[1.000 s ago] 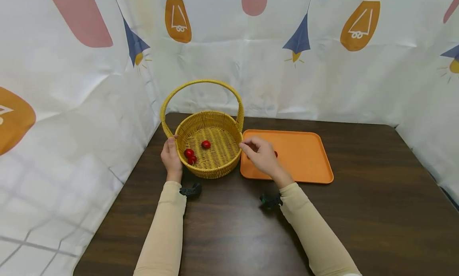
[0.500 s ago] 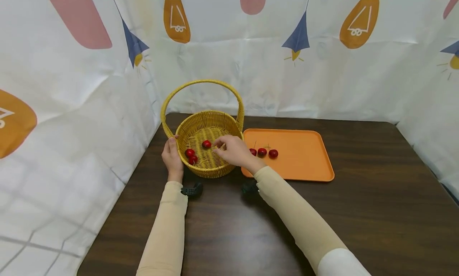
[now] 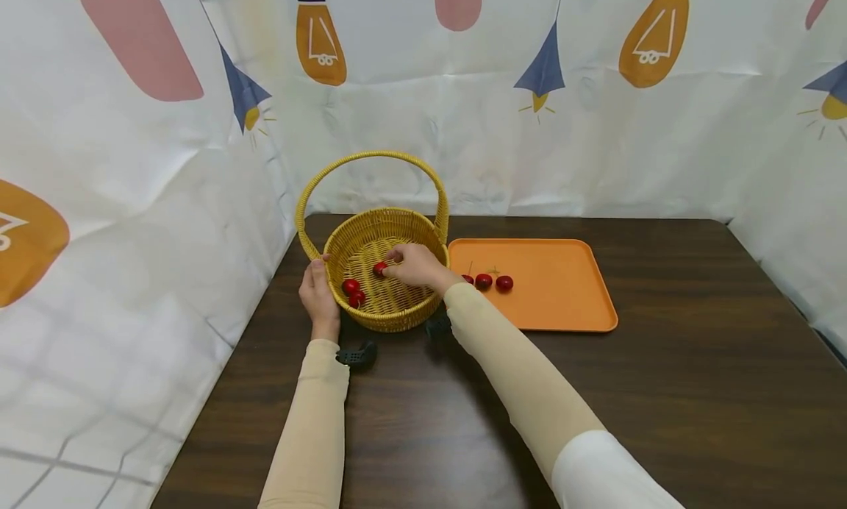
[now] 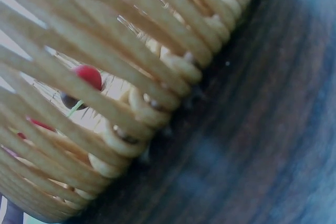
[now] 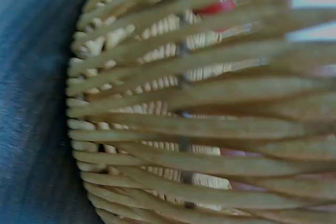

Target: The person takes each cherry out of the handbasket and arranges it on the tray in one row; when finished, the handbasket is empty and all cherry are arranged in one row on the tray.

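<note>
My left hand (image 3: 319, 297) holds the yellow woven basket (image 3: 390, 321) at its left side, fingertips by the foot of the tall handle (image 3: 372, 155). My right hand (image 3: 417, 265) reaches over the basket's right rim, thumb and forefinger pinching a red cherry (image 3: 379, 269) on the basket floor. Two more cherries (image 3: 354, 292) lie together at the left inside. In the left wrist view, red cherries (image 4: 88, 77) show through the slats of the basket wall (image 4: 152, 30). Slats (image 5: 210, 127) fill most of the right wrist view; that hand's fingers are hidden there.
An orange tray (image 3: 556, 288) lies right of the basket, with three cherries (image 3: 484, 282) near its left side, one partly behind the right forearm. Both stand on a dark wooden table (image 3: 695, 362). A patterned white cloth (image 3: 410, 104) hangs behind and to the left.
My right hand has moved left from above the tray into the basket and come to the cherry there. The left hand stays at the basket's side. The view has shifted slightly.
</note>
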A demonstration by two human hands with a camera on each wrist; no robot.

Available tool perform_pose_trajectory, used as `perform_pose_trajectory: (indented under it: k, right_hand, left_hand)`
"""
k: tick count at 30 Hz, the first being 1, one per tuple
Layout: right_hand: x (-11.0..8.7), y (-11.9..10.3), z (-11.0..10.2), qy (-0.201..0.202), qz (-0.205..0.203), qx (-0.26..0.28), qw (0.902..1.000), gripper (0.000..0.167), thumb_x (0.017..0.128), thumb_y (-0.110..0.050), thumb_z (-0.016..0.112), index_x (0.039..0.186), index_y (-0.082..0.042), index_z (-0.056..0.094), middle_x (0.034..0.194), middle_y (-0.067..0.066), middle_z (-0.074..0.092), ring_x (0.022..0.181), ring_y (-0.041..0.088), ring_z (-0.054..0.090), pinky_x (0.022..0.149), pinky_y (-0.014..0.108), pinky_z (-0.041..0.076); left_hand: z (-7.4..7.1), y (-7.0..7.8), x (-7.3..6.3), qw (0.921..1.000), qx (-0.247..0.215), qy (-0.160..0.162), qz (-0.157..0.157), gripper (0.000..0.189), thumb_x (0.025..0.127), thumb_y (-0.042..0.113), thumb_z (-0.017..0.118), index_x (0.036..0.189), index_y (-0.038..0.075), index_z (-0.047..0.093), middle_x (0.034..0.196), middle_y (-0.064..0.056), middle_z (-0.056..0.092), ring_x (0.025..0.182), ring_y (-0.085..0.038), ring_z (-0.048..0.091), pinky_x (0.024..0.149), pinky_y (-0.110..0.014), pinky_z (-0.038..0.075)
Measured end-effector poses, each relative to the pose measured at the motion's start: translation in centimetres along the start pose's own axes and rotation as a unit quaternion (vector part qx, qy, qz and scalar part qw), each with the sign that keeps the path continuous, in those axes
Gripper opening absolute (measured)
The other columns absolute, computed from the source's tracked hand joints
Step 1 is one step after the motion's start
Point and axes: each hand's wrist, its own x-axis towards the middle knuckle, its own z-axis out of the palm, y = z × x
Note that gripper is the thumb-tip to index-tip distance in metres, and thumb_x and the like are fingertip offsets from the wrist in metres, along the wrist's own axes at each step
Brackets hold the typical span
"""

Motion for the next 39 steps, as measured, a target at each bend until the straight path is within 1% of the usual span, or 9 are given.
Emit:
perform_pose_trajectory:
  k: [6, 10, 13, 18, 23, 27, 32, 36, 39]
  right_hand:
    - [0.8, 0.3, 0.0, -0.077, -0.041, -0.008, 0.9962, 0.060, 0.095, -0.026, 0.064, 0.149, -0.011, 0.042, 0.150, 0.007, 0.043, 0.139, 0.024, 0.038, 0.109, 0.040, 0.036]
    - [0.9, 0.3, 0.4, -0.119, -0.057, -0.022, 0.9911, 0.064, 0.094, -0.027, 0.065, 0.150, -0.012, 0.040, 0.150, 0.005, 0.044, 0.140, 0.022, 0.036, 0.111, 0.039, 0.033]
    - [0.8, 0.2, 0.8, -0.132, -0.062, -0.046, 0.9883, 0.062, 0.094, -0.028, 0.065, 0.149, -0.012, 0.042, 0.147, 0.006, 0.047, 0.137, 0.023, 0.039, 0.110, 0.038, 0.034]
    - [0.8, -0.2, 1.2, -0.130, -0.072, -0.076, 0.9860, 0.059, 0.094, -0.026, 0.066, 0.146, -0.010, 0.045, 0.142, 0.006, 0.052, 0.132, 0.021, 0.045, 0.106, 0.035, 0.038]
    - [1.1, -0.6, 1.3, -0.118, -0.085, -0.089, 0.9854, 0.046, 0.090, -0.021, 0.070, 0.133, -0.008, 0.059, 0.126, 0.006, 0.062, 0.113, 0.020, 0.057, 0.095, 0.032, 0.046]
    - [1.2, -0.5, 1.4, -0.123, -0.080, -0.113, 0.9827, 0.031, 0.088, -0.019, 0.072, 0.118, -0.012, 0.067, 0.114, 0.002, 0.066, 0.102, 0.017, 0.058, 0.088, 0.030, 0.047]
    - [1.2, -0.3, 1.6, -0.130, -0.085, -0.149, 0.9766, 0.024, 0.088, -0.020, 0.073, 0.110, -0.014, 0.067, 0.105, -0.001, 0.064, 0.091, 0.015, 0.055, 0.080, 0.028, 0.046]
    - [0.5, -0.9, 1.3, -0.120, -0.103, -0.167, 0.9731, 0.025, 0.090, -0.021, 0.071, 0.114, -0.013, 0.068, 0.107, 0.000, 0.065, 0.094, 0.016, 0.057, 0.084, 0.028, 0.046]
    - [-0.4, -1.4, 1.0, -0.101, -0.120, -0.170, 0.9729, 0.032, 0.092, -0.020, 0.068, 0.122, -0.011, 0.067, 0.117, 0.002, 0.066, 0.105, 0.017, 0.059, 0.092, 0.030, 0.046]
  left_hand:
    - [0.0, -0.2, 0.2, 0.9999, 0.010, 0.008, -0.003, 0.049, 0.103, 0.036, 0.047, 0.123, -0.005, 0.062, 0.129, -0.022, 0.058, 0.117, -0.035, 0.053, 0.095, -0.029, 0.044]
    - [-0.3, -0.3, 0.0, 0.9999, 0.007, 0.004, -0.015, 0.049, 0.103, 0.035, 0.047, 0.125, -0.006, 0.061, 0.131, -0.022, 0.057, 0.120, -0.036, 0.052, 0.097, -0.031, 0.044]
    - [-0.4, -0.5, -0.2, 0.9998, 0.008, 0.003, -0.019, 0.049, 0.103, 0.035, 0.047, 0.126, -0.006, 0.060, 0.131, -0.022, 0.057, 0.121, -0.036, 0.051, 0.098, -0.031, 0.044]
    - [-0.1, -0.6, -0.4, 0.9999, 0.014, 0.009, -0.003, 0.050, 0.103, 0.038, 0.047, 0.122, -0.006, 0.062, 0.126, -0.020, 0.059, 0.116, -0.035, 0.053, 0.093, -0.028, 0.044]
    - [0.1, -0.6, -0.2, 0.9995, 0.014, 0.013, 0.026, 0.050, 0.103, 0.039, 0.047, 0.119, -0.006, 0.063, 0.123, -0.020, 0.061, 0.114, -0.035, 0.054, 0.092, -0.027, 0.044]
    - [0.2, -0.5, 0.0, 0.9995, 0.014, 0.016, 0.023, 0.048, 0.103, 0.038, 0.047, 0.118, -0.004, 0.064, 0.122, -0.019, 0.061, 0.114, -0.034, 0.055, 0.092, -0.026, 0.044]
    - [0.1, 0.4, -0.4, 0.9999, 0.006, 0.006, 0.006, 0.048, 0.104, 0.033, 0.047, 0.121, -0.009, 0.061, 0.126, -0.024, 0.058, 0.116, -0.036, 0.053, 0.095, -0.031, 0.045]
    - [0.0, 0.9, -0.5, 0.9999, 0.013, -0.004, 0.002, 0.047, 0.104, 0.030, 0.046, 0.123, -0.012, 0.058, 0.128, -0.027, 0.056, 0.118, -0.040, 0.051, 0.099, -0.038, 0.043]
    - [-0.2, 0.3, -0.2, 0.9998, 0.017, -0.007, 0.007, 0.048, 0.105, 0.030, 0.045, 0.124, -0.012, 0.058, 0.130, -0.028, 0.055, 0.119, -0.042, 0.049, 0.100, -0.040, 0.041]
